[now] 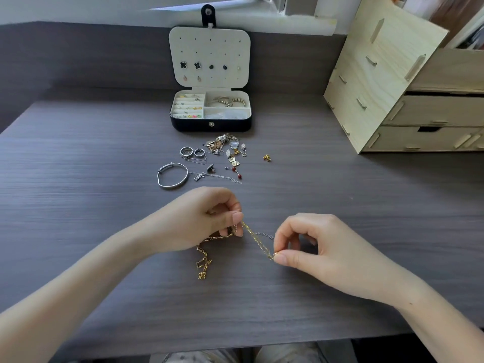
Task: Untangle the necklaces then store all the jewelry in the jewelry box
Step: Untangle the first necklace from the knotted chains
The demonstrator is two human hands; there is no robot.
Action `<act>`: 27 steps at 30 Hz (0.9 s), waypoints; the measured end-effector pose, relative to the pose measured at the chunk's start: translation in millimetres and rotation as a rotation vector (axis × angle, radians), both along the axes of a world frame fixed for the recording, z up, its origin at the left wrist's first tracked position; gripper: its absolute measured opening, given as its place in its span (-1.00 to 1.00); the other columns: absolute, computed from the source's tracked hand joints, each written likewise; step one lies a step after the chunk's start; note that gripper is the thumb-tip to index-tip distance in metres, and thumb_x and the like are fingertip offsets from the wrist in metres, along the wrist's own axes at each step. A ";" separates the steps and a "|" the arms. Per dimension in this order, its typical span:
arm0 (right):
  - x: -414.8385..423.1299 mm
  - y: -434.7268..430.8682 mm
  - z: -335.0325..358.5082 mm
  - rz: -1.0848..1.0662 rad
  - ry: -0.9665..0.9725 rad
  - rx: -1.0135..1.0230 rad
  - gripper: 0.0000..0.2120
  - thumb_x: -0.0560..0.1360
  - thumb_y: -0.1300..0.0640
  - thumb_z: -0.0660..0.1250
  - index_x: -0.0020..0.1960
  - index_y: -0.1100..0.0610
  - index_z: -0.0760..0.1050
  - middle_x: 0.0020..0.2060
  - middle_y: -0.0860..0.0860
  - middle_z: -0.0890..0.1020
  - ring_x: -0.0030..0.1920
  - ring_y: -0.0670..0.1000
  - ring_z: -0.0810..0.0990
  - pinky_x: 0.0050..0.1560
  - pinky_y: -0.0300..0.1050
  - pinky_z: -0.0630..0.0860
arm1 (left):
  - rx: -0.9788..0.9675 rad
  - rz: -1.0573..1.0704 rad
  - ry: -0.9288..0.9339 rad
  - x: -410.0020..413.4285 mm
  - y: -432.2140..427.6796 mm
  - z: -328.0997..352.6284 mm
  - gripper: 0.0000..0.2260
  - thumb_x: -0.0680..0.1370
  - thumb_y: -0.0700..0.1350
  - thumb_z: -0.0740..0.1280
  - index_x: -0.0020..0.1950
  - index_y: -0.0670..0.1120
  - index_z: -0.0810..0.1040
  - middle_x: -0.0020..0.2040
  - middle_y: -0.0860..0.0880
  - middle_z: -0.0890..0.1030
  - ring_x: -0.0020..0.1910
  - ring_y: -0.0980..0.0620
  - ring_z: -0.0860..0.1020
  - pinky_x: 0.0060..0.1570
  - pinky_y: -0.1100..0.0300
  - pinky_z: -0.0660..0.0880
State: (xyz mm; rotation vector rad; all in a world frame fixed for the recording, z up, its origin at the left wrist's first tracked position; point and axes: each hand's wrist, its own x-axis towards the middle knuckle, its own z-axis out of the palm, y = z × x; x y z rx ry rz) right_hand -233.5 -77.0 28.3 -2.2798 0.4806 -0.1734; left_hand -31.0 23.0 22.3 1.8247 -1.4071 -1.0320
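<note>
Fingertips [237, 218] of my left hand [201, 218] are pinching the gold necklace [255, 241]; my right hand [314, 247] is pinching it farther along, the stretch between them running taut, its tangled rest lying on the table [104, 153]. Beyond, a silver pendant [199, 176] is seemingly spelling LOVE, short of the open jewelry box [210, 125]. Both forearms are angling inward, fingers curled.

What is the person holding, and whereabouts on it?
A gold chain necklace, stretched between both hands. The left hand pinches it near the tangled part; the right hand pinches the far end of the taut stretch.
</note>
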 end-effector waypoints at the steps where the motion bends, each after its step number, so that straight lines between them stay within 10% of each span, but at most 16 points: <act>1: -0.1 0.1 -2.2 0.013 0.016 -0.034 -0.86 0.41 0.11 0.46 -0.25 -0.05 0.53 -0.24 -0.22 0.54 -0.19 -0.15 0.48 -0.19 -0.41 0.33 | 0.013 -0.013 0.015 1.2 0.1 1.4 -0.85 0.58 -0.19 0.27 -0.19 -0.08 0.48 -0.21 0.04 0.69 -0.30 0.12 0.54 -0.12 0.11 0.51; 9: 3.0 -3.2 -9.0 0.046 0.058 -0.203 -0.87 0.39 -0.11 0.39 -0.27 -0.09 0.56 -0.33 -0.19 0.54 -0.14 -0.13 0.43 -0.16 -0.36 0.33 | 0.026 -0.017 -0.031 1.4 -2.1 1.7 -0.85 0.58 -0.17 0.26 -0.19 -0.04 0.48 -0.18 0.05 0.69 -0.27 0.09 0.57 -0.04 -0.05 0.51; 13: 17.2 -6.0 -15.0 -0.082 0.016 -0.358 -0.81 0.37 -0.12 0.30 -0.13 -0.05 0.55 -0.35 -0.20 0.48 -0.24 -0.17 0.37 -0.20 -0.36 0.29 | -0.100 0.063 -0.208 0.4 5.9 -3.2 -0.91 0.55 -0.12 0.32 -0.16 0.02 0.51 -0.22 0.11 0.61 -0.32 0.19 0.48 -0.30 0.37 0.37; 27: 16.6 -21.6 -6.0 -0.178 -0.036 -0.283 -0.81 0.53 0.12 0.30 -0.23 -0.07 0.39 -0.28 -0.18 0.49 -0.15 -0.16 0.43 -0.11 -0.42 0.30 | -0.326 0.000 -0.630 -0.6 42.6 -37.2 -0.97 0.42 -0.15 0.31 -0.18 -0.02 0.50 -0.28 0.16 0.44 -0.26 0.21 0.27 -0.14 0.61 0.21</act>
